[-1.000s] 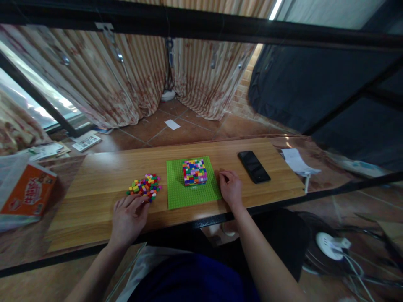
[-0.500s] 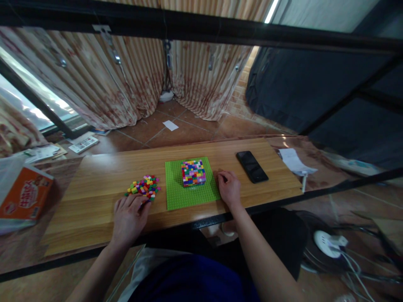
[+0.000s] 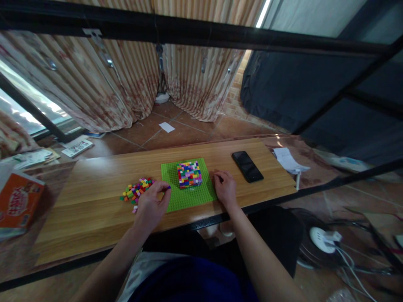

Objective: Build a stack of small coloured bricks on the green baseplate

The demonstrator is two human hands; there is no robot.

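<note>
A small dark blue brick (image 3: 169, 187) is pinched between the thumb and fingertips of my left hand (image 3: 153, 203), over the left edge of the green baseplate (image 3: 179, 203). On that plate stands a block built from many multicoloured bricks (image 3: 189, 174). Loose small bricks (image 3: 135, 191) lie in a pile to its left, partly behind my left hand. My right hand (image 3: 225, 187) rests at the plate's right edge with its fingers curled together; I see nothing in them.
A black phone (image 3: 247, 166) lies on the wooden table (image 3: 94, 193) to the right. Beyond the table's right end is a white paper (image 3: 289, 159). An orange box (image 3: 20, 201) stands at the far left. A dark metal bar (image 3: 195, 225) runs along the front edge.
My left hand has moved right from the loose pile to the plate's left edge, carrying a dark blue brick. My right hand stays beside the plate. The camera view has shifted slightly.
</note>
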